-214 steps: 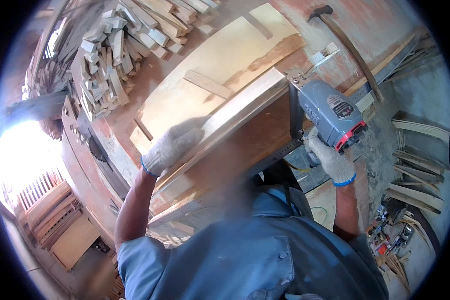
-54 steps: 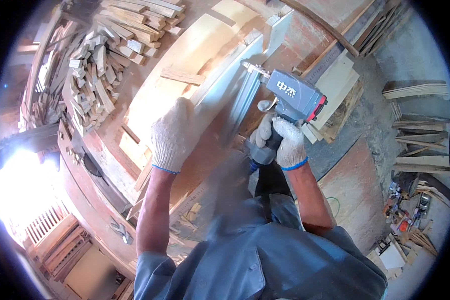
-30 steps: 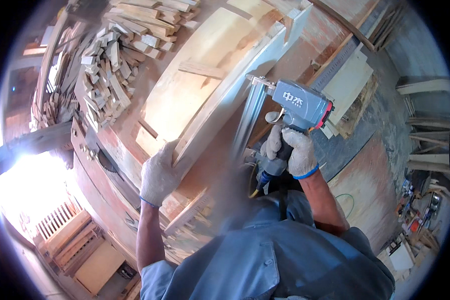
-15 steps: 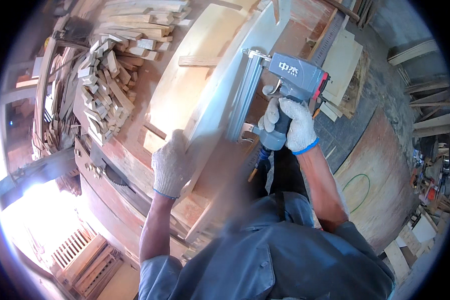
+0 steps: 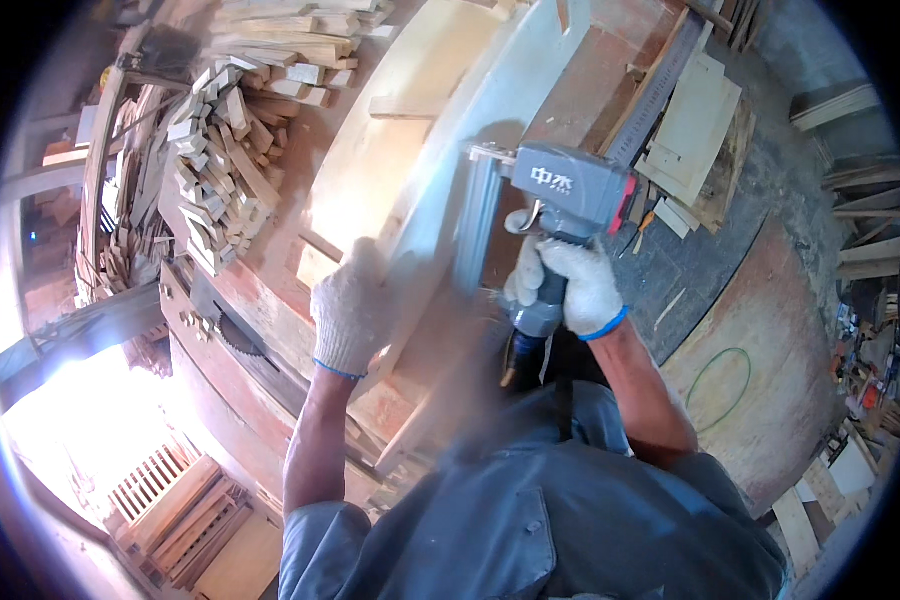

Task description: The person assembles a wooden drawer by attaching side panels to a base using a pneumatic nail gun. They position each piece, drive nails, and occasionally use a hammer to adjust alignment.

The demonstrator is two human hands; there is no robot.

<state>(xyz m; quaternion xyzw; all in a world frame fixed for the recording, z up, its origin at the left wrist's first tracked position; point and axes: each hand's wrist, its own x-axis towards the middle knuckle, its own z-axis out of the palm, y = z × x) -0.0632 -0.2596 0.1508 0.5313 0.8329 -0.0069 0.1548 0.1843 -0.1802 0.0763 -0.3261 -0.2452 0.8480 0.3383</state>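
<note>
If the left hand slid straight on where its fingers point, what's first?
Probably the short wooden strip across the pale wooden panel, ahead of the left hand; depth is unclear in this single view.

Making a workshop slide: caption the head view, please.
Gloved right hand holds a grey nail gun; gloved left hand rests against a long pale board.

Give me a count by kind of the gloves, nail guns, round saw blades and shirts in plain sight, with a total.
Gloves: 2
Nail gun: 1
Round saw blade: 1
Shirt: 1
Total: 5
</note>
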